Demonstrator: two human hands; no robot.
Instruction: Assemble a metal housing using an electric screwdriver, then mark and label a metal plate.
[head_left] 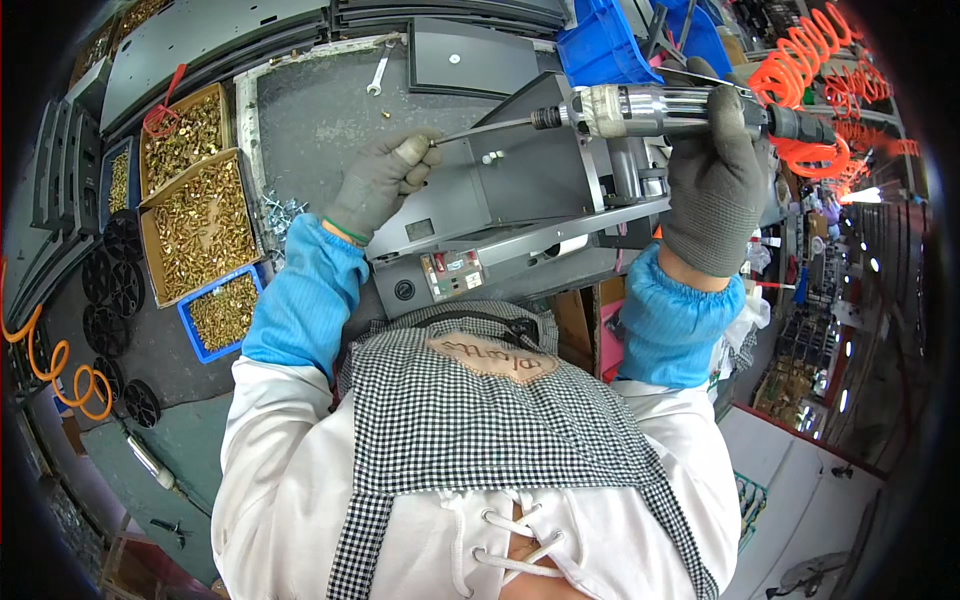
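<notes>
My right hand (712, 180), in a grey glove, grips a pneumatic screwdriver (660, 108) held level, its long bit pointing left. My left hand (385, 178), also gloved, pinches the tip of the bit against the top left corner of a grey metal housing (520, 190) that lies on the bench in front of me. An orange coiled air hose (815, 80) runs from the tool's rear to the upper right. Both forearms wear blue sleeve covers.
Cardboard boxes of brass screws (200, 225) and a small blue tray of screws (222, 312) sit at my left. Black round parts (112, 290) lie beside them. Blue bins (605, 45) stand behind the housing. A wrench (377, 76) lies on the grey bench mat.
</notes>
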